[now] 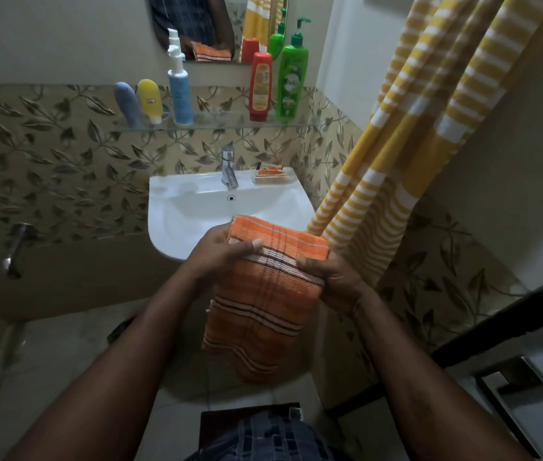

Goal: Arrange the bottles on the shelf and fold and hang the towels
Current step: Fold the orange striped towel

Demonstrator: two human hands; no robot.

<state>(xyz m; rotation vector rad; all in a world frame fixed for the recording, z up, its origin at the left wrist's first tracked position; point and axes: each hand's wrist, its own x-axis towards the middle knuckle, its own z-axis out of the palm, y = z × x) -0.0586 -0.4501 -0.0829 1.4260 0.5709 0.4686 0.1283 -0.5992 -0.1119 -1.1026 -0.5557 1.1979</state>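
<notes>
Your two forearms reach up from 6 o'clock and meet at the middle of the view, over the near rim of the white sink (177,211). Between them you hold the orange striped towel (263,294), folded over at the top, with its loose end hanging toward 6 o'clock. Your left hand (220,254) grips the folded top edge at the towel's 10 o'clock corner, with the thumb pressed flat on the cloth. Your right hand (333,281) clasps the 3 o'clock edge with its thumb laid along the striped band.

At 12 o'clock the glass shelf (217,126) carries five bottles, all standing. Toward 11 o'clock are the grey-blue tube (127,103), the yellow tube (150,99) touching it, and the blue pump bottle (178,91) just beside them. Toward 1 o'clock stand the red bottle (260,86) and the green pump bottle (291,79), close together. A yellow-and-white striped cloth (413,128) hangs at 2 o'clock.
</notes>
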